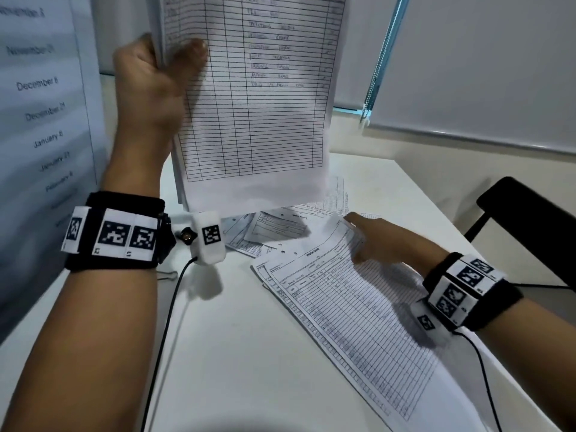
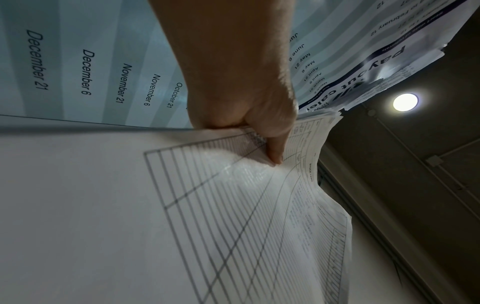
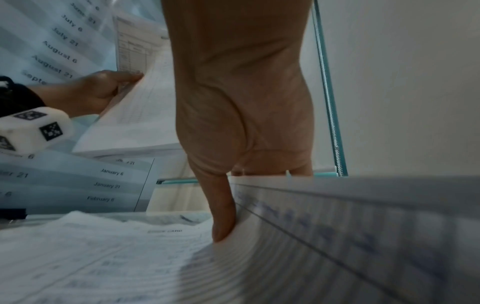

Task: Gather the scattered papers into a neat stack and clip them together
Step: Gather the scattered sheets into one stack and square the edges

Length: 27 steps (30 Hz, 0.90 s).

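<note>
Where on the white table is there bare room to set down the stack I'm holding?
The free patch is the near-centre of the white table, between the black cable and the printed stock-card sheet that the right hand grips. Beyond it, scattered forms crowd the middle, below the held paper stack in the left hand.

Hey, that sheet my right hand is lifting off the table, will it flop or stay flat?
Likely floppy: the sheet already curls up at the right hand, thumb on top. It probably weighs little. It may slide easily on the smooth table.
</note>
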{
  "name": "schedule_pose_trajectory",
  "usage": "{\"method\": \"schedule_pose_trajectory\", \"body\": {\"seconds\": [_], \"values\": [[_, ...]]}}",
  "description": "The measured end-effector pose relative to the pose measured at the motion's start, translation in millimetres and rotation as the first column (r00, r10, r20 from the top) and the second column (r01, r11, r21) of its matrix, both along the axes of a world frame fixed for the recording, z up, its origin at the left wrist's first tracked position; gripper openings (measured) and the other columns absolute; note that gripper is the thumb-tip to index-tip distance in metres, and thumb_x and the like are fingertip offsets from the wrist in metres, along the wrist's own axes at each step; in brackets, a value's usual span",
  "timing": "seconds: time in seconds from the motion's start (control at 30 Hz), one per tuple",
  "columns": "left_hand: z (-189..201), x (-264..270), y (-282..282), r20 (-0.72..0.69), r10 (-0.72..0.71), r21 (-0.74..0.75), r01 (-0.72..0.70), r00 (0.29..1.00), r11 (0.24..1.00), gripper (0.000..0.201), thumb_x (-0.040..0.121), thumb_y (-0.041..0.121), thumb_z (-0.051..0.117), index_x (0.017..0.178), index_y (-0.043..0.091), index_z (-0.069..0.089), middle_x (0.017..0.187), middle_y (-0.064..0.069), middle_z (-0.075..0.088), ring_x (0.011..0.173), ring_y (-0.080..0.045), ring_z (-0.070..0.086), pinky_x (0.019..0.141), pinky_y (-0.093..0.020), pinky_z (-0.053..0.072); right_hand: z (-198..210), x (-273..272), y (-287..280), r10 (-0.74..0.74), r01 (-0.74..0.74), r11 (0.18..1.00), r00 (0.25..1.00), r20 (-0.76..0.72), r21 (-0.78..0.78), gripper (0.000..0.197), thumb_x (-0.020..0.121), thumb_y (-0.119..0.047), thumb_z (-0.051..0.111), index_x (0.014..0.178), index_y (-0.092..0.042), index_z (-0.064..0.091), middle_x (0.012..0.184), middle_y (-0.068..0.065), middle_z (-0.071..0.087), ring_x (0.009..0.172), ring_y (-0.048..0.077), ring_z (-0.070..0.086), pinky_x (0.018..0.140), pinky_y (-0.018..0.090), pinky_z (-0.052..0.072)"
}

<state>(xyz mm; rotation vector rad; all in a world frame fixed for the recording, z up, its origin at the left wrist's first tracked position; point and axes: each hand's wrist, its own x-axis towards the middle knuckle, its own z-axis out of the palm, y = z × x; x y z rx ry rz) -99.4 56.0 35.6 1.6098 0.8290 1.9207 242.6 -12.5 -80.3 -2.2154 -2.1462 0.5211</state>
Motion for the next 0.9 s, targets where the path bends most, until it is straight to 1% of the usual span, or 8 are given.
{"method": "schedule_pose_trajectory", "body": {"seconds": [0.2, 0.3, 0.4, 0.5, 0.63, 0.73, 0.8, 0.9], "values": [[-1.9, -7.0, 4.3, -0.079, 0.172, -0.033, -0.175, 0.982, 0.984, 0.056, 0.085, 0.055, 0.076, 0.107, 0.004, 0.072, 0.104, -0.004, 0.076, 0.096, -0.015, 0.074, 0.081, -0.042, 0.063, 62.4, 13.3, -19.3, 0.043, -0.022, 0.980, 0.993, -0.105, 0.199, 0.042, 0.082, -0.025, 0.081, 0.110, -0.033, 0.052, 0.099, -0.012, 0.068, 0.090, 0.015, 0.064, 0.079, 0.032, 0.044], [-5.9, -12.4, 12.3, -0.118, 0.252, -0.064, -0.261, 0.960, 0.963, 0.058, 0.079, 0.069, 0.074, 0.096, 0.014, 0.067, 0.097, -0.004, 0.072, 0.087, -0.019, 0.069, 0.080, -0.054, 0.061, 104.6, 19.8, -34.9, 0.092, -0.021, 0.954, 0.970, -0.225, 0.300, 0.042, 0.081, -0.015, 0.082, 0.113, -0.029, 0.058, 0.097, -0.014, 0.072, 0.087, 0.005, 0.067, 0.078, 0.027, 0.050], [-5.8, -10.4, 14.4, -0.087, 0.258, -0.096, -0.266, 0.962, 0.959, 0.048, 0.080, 0.064, 0.076, 0.096, 0.021, 0.064, 0.095, 0.003, 0.070, 0.084, -0.010, 0.065, 0.081, -0.049, 0.061, 133.9, 23.1, -54.0, 0.141, 0.014, 0.918, 0.922, -0.361, 0.396, 0.025, 0.084, -0.012, 0.079, 0.106, -0.019, 0.069, 0.087, -0.017, 0.076, 0.077, 0.001, 0.070, 0.074, 0.020, 0.054], [-7.5, 2.5, 12.7, -0.006, 0.160, -0.112, -0.159, 0.987, 0.981, 0.039, 0.081, 0.050, 0.081, 0.103, 0.019, 0.073, 0.097, 0.011, 0.075, 0.089, -0.002, 0.072, 0.086, -0.035, 0.063, 147.3, 21.9, -64.0, 0.233, 0.194, 0.843, 0.710, -0.665, 0.502, 0.022, 0.078, -0.021, 0.080, 0.097, -0.010, 0.074, 0.089, 0.006, 0.079, 0.080, 0.026, 0.072, 0.077, 0.041, 0.055], [-11.6, 31.1, 7.7, 0.086, -0.089, -0.225, 0.107, 0.992, 0.968, 0.029, 0.061, 0.047, 0.082, 0.076, 0.023, 0.080, 0.071, 0.014, 0.074, 0.077, -0.014, 0.066, 0.079, -0.035, 0.058, 136.2, 0.5, -42.2, 0.403, 0.352, 0.809, 0.252, -0.880, 0.471, 0.031, 0.074, -0.012, 0.077, 0.104, -0.005, 0.071, 0.098, 0.010, 0.078, 0.093, 0.028, 0.075, 0.082, 0.035, 0.059], [-21.3, 56.6, -0.8, -0.033, -0.241, -0.337, 0.216, 0.970, 0.916, 0.022, 0.086, 0.025, 0.067, 0.068, 0.028, 0.079, 0.057, 0.019, 0.069, 0.065, -0.002, 0.065, 0.069, -0.027, 0.053, 122.4, -17.6, -22.6, 0.434, 0.454, 0.789, 0.064, -0.898, 0.414, 0.034, 0.089, -0.001, 0.066, 0.122, 0.005, 0.062, 0.113, 0.020, 0.074, 0.105, 0.037, 0.071, 0.088, 0.042, 0.058], [-28.0, 71.5, -5.2, -0.056, -0.303, -0.345, 0.267, 0.951, 0.900, 0.014, 0.096, 0.007, 0.064, 0.092, 0.012, 0.077, 0.070, 0.010, 0.077, 0.066, -0.005, 0.072, 0.061, -0.024, 0.057, 115.7, -22.8, -14.2, 0.387, 0.569, 0.734, 0.098, -0.917, 0.370, 0.036, 0.091, -0.005, 0.065, 0.126, 0.000, 0.060, 0.112, 0.013, 0.075, 0.102, 0.031, 0.074, 0.085, 0.040, 0.060], [-33.1, 83.2, -7.6, -0.084, -0.296, -0.403, 0.239, 0.951, 0.883, 0.016, 0.099, 0.021, 0.063, 0.094, 0.009, 0.071, 0.067, 0.008, 0.076, 0.060, -0.005, 0.072, 0.054, -0.020, 0.055, 108.1, -22.2, -3.5, 0.303, 0.687, 0.628, 0.216, -0.928, 0.365, 0.032, 0.089, -0.013, 0.066, 0.121, -0.014, 0.064, 0.108, 0.000, 0.077, 0.097, 0.017, 0.075, 0.088, 0.041, 0.061]]}}
